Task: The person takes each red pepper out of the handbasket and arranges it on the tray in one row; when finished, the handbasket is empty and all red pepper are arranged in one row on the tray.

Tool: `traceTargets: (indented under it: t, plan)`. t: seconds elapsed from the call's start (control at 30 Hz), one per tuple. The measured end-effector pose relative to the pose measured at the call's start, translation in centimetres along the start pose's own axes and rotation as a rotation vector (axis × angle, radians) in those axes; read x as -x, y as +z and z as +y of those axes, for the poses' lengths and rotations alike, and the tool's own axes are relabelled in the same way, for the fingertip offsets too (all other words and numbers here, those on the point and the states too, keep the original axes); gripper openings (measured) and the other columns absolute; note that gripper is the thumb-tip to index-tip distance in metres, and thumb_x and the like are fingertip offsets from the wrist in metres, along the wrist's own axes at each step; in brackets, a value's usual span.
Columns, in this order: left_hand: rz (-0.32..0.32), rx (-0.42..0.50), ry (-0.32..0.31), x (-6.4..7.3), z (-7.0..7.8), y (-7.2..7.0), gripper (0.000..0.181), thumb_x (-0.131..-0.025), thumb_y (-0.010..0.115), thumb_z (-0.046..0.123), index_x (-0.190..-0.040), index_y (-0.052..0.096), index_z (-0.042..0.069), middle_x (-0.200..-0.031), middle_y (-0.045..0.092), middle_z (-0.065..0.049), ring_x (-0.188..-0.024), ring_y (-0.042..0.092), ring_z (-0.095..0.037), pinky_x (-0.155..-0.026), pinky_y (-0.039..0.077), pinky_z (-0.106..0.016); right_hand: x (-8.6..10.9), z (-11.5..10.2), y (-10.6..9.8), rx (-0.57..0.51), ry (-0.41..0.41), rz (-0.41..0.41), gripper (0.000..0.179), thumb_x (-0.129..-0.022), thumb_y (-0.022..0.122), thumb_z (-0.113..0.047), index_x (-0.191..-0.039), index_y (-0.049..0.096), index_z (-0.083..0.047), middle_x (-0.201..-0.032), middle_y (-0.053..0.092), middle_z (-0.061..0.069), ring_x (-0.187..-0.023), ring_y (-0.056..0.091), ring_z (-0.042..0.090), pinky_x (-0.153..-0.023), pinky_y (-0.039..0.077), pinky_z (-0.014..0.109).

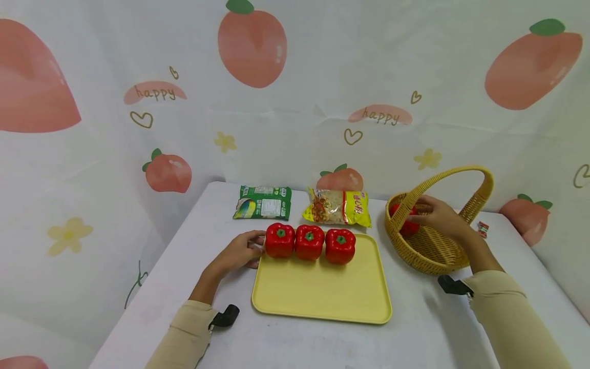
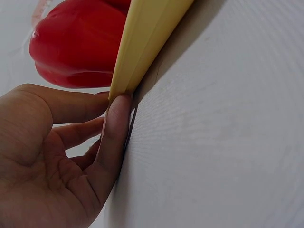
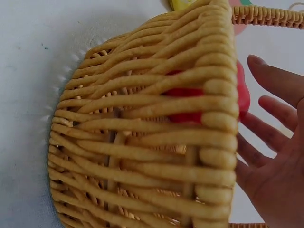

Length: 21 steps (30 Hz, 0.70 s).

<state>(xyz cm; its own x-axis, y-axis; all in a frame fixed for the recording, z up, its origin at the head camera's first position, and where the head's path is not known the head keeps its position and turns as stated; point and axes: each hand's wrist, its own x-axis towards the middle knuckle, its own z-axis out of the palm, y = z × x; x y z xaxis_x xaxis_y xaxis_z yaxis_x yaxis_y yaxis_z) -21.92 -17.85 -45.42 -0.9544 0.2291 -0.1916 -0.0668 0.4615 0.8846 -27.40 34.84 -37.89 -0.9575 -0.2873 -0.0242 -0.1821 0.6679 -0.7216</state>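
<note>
My left hand [image 1: 241,251] pinches the left rim of a yellow tray [image 1: 320,294]; in the left wrist view a finger [image 2: 118,118] lies against the tray's underside. Three red bell peppers [image 1: 309,243] sit in a row along the tray's far side, the leftmost one [image 2: 78,45] close to that hand. At the right, my right hand [image 1: 440,218] reaches over a wicker basket [image 1: 417,259]. Inside is another red bell pepper [image 1: 409,229], partly covered by the hand. The right wrist view shows the thumb [image 3: 275,78] spread from the fingers, beside the pepper.
Behind the tray lie a green packet [image 1: 264,202] and a yellow packet [image 1: 338,207]. The basket's tall handle [image 1: 479,179] arches over it. A small red wrapped item [image 1: 483,229] lies right of the basket. A printed cloth [image 1: 295,118] hangs behind the white table [image 1: 295,343].
</note>
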Motion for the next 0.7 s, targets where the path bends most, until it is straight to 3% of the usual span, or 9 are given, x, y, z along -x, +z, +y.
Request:
traceTargets:
  t: [0.17,0.37,0.5,0.6,0.7]
  plan:
    - [-0.002,0.0,0.005,0.06,0.05,-0.03,0.062,-0.093,0.065,0.004,-0.153,0.053,0.003,-0.13,0.06,-0.018,-0.103,0.066,-0.025,-0.075,0.066,-0.034,-0.35,0.18,0.14,0.035,-0.067,-0.005,0.056,-0.101,0.07,-0.024,-0.149,0.052,-0.002,-0.154,0.045,0.033,-0.136,0.046,0.064,-0.103,0.052,0.068]
    - [-0.002,0.003,0.0,-0.02,0.01,0.01,0.062,-0.093,0.065,0.004,-0.154,0.053,0.004,-0.13,0.06,-0.017,-0.104,0.066,-0.025,-0.075,0.066,-0.033,-0.47,-0.01,0.27,0.071,-0.086,0.004,0.047,-0.101,0.07,-0.019,-0.142,0.058,0.0,-0.146,0.052,0.031,-0.13,0.052,0.061,-0.099,0.055,0.067]
    - [0.006,0.0,-0.005,-0.03,0.02,0.05,0.062,-0.093,0.066,0.004,-0.153,0.054,0.005,-0.13,0.06,-0.016,-0.102,0.066,-0.025,-0.075,0.066,-0.033,-0.64,0.34,0.44,0.107,-0.105,0.03,0.035,-0.098,0.072,-0.015,-0.13,0.067,-0.001,-0.126,0.061,0.023,-0.114,0.061,0.044,-0.087,0.06,0.047]
    - [0.007,-0.007,-0.002,-0.02,-0.03,0.05,0.061,-0.093,0.066,0.005,-0.153,0.054,0.005,-0.13,0.061,-0.017,-0.102,0.066,-0.025,-0.074,0.066,-0.033,-0.74,0.55,0.62,0.116,-0.084,0.039,0.027,-0.097,0.074,-0.014,-0.119,0.069,0.0,-0.108,0.063,0.015,-0.094,0.06,0.025,-0.072,0.054,0.031]
    - [0.007,-0.01,-0.002,-0.03,-0.04,0.08,0.061,-0.093,0.065,0.005,-0.153,0.054,0.004,-0.13,0.06,-0.018,-0.103,0.066,-0.026,-0.074,0.066,-0.032,-0.64,0.4,0.62,0.102,-0.034,0.01,0.026,-0.098,0.073,-0.015,-0.115,0.065,0.003,-0.104,0.063,0.016,-0.087,0.058,0.021,-0.069,0.054,0.031]
